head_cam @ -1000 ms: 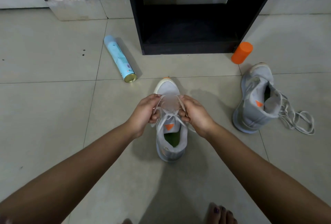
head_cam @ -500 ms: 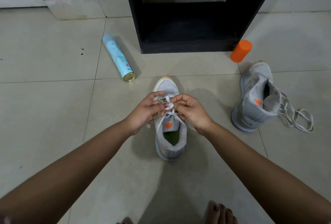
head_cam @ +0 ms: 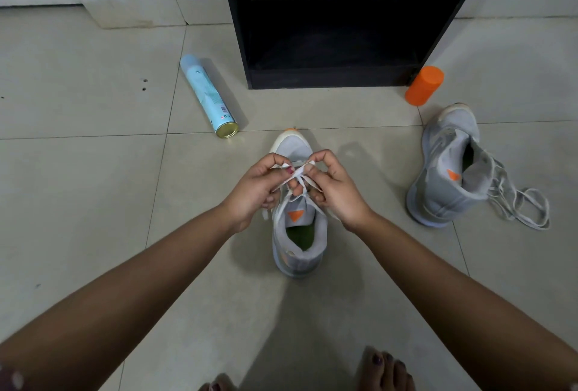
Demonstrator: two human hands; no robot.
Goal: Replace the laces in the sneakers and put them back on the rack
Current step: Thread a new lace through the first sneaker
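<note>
Pale blue, the spray can (head_cam: 209,97) lies on its side on the floor tiles (head_cam: 78,190) at your far left, where it lay a second ago. Next comes your left hand (head_cam: 256,190), fingers curled, thumb and forefinger pinching the white lace (head_cam: 299,171); a second ago this hand sat out at the sneaker's left edge, and it has since drawn inward. The lace now crosses in a small tangle between your two sets of fingertips, where before its two ends ran out taut to either side. Beneath it the grey sneaker (head_cam: 298,234) stands upright on the tile, toe pointing away from you towards the black rack (head_cam: 328,79), not yet on it. Your right hand (head_cam: 337,193) mirrors the left, curled and pinching the same lace, and it has closed in until the fingertips of both hands meet over the tongue. Further right an orange cylinder (head_cam: 424,85) stands by the rack's corner, then the second sneaker (head_cam: 447,171) rests on the floor, both unmoved, with its loose lace (head_cam: 525,209) trailing out to the right
</note>
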